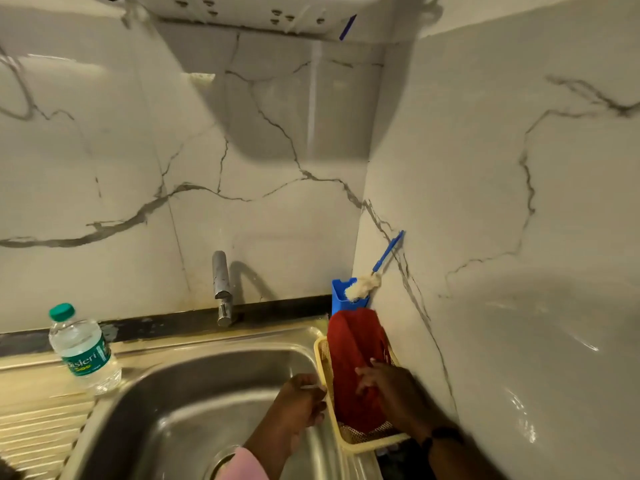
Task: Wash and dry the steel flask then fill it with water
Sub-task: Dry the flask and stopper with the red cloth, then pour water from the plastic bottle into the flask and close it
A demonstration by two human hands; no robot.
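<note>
Your right hand (388, 386) is lying on the red cloth (353, 344) in the yellow basket (367, 441), fingers spread flat, gripping nothing. Your left hand (301, 400) is closing its fingers on the basket's near-side rim, just left of the right hand. The marble wall (519, 237) is standing close on the right. The sink (207, 393) is lying open to the left. The flask is showing nowhere in view. Beyond the hands, a brush (367, 282) is leaning in a blue holder (337, 294); a water bottle (85, 351) is standing far left.
</note>
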